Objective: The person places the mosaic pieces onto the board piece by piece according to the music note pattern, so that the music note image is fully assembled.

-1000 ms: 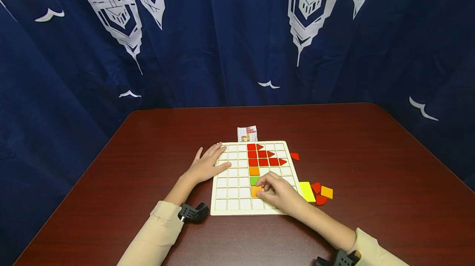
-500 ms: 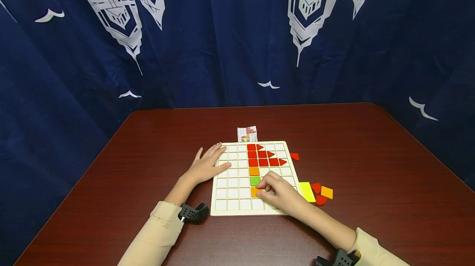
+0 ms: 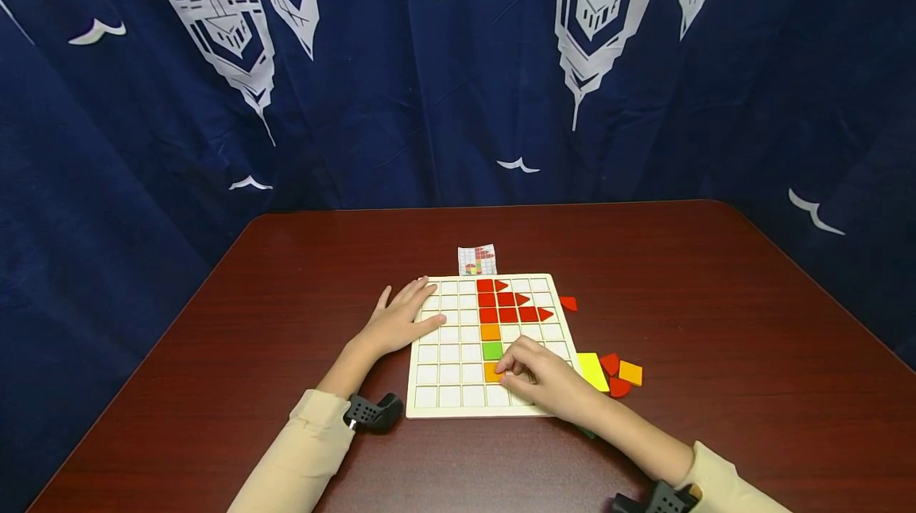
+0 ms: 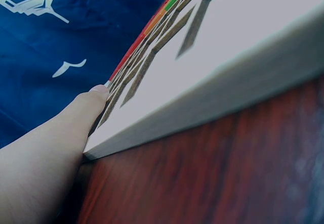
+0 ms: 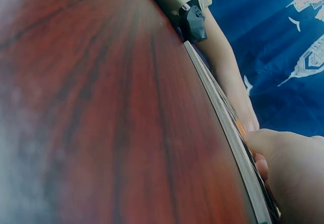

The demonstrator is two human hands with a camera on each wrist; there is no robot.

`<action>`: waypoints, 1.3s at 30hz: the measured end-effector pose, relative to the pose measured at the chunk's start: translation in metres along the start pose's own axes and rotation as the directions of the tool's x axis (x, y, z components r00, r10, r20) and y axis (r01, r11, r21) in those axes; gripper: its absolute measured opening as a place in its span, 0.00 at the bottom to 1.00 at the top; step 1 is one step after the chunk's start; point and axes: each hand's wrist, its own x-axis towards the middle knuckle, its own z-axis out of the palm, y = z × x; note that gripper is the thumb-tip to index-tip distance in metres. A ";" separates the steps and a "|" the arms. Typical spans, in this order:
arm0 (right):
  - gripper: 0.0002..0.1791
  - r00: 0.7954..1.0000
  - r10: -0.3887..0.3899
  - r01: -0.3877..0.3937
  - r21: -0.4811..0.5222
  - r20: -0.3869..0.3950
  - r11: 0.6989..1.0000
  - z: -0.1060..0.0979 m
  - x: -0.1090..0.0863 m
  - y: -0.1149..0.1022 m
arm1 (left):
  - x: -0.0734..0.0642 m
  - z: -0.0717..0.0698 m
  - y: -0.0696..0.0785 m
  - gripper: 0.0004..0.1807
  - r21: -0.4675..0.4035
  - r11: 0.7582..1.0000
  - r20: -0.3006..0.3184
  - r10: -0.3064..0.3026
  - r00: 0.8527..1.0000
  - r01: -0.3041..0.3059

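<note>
A white grid board [image 3: 438,395] in a pale frame lies on the table. My left hand [image 3: 401,320] rests flat across its left edge, fingers spread; in the left wrist view the thumb [image 4: 96,95] lies along the rim. My right hand [image 3: 540,374] is over the lower middle of the board, fingers bent, with thumb and index fingertips at the right edge of an orange square tile [image 3: 490,372]. I cannot tell whether they pinch it. A green square tile [image 3: 492,351] and another orange tile [image 3: 490,332] sit above it in the same column. Red tiles [image 3: 506,315] fill three upper rows.
A small printed pattern card [image 3: 476,260] lies behind the board. To the right are a large yellow tile [image 3: 592,372], an orange square [image 3: 630,373] and red pieces [image 3: 619,387]. One red piece [image 3: 568,303] lies by the upper right edge. Something green [image 3: 587,433] peeks out under the right forearm.
The orange tile by my right fingertips sits a little lower and squarer in its cell than one second ago. My right hand has shifted slightly right, and a green edge now shows under the forearm.
</note>
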 end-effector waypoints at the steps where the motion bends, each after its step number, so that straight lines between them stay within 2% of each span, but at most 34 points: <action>1: 0.03 1.000 -0.009 0.009 -0.006 0.006 1.000 -0.001 -0.001 0.001 | 0.000 0.000 0.000 0.38 0.000 1.000 -0.001 0.001 1.000 -0.001; 7: 0.05 0.995 -0.098 0.098 -0.028 0.006 0.995 -0.005 -0.008 0.006 | 0.000 0.000 0.001 0.38 -0.006 1.000 0.005 0.000 1.000 0.000; 11: 0.06 0.979 -0.201 0.198 -0.074 -0.043 0.977 -0.006 -0.013 0.010 | -0.001 -0.001 0.001 0.38 -0.007 1.000 0.002 0.003 1.000 -0.003; 15: 0.08 0.969 -0.231 0.220 -0.114 -0.089 0.969 -0.009 -0.017 0.014 | 0.000 -0.001 0.001 0.38 -0.002 1.000 0.001 0.003 1.000 -0.003; 20: 0.09 0.972 -0.182 0.160 -0.154 -0.146 0.975 -0.015 -0.017 0.020 | 0.000 -0.001 0.001 0.38 -0.002 1.000 0.000 0.002 1.000 -0.002; 25: 0.08 0.967 -0.094 0.050 -0.186 -0.236 0.981 -0.024 -0.014 0.027 | -0.001 -0.001 0.001 0.38 -0.008 1.000 -0.002 0.002 1.000 -0.002; 29: 0.06 0.954 -0.010 -0.046 -0.178 -0.300 0.983 -0.032 -0.009 0.036 | -0.001 -0.002 0.001 0.38 -0.007 1.000 0.002 0.001 1.000 -0.001; 34: 0.03 0.923 0.106 -0.179 -0.170 -0.369 0.969 -0.043 -0.005 0.051 | -0.001 -0.001 0.001 0.38 -0.008 1.000 0.004 0.000 1.000 0.000; 39: 0.06 0.906 0.196 -0.267 -0.147 -0.375 0.952 -0.053 -0.002 0.065 | -0.001 -0.001 0.001 0.38 -0.011 1.000 0.000 0.003 1.000 -0.003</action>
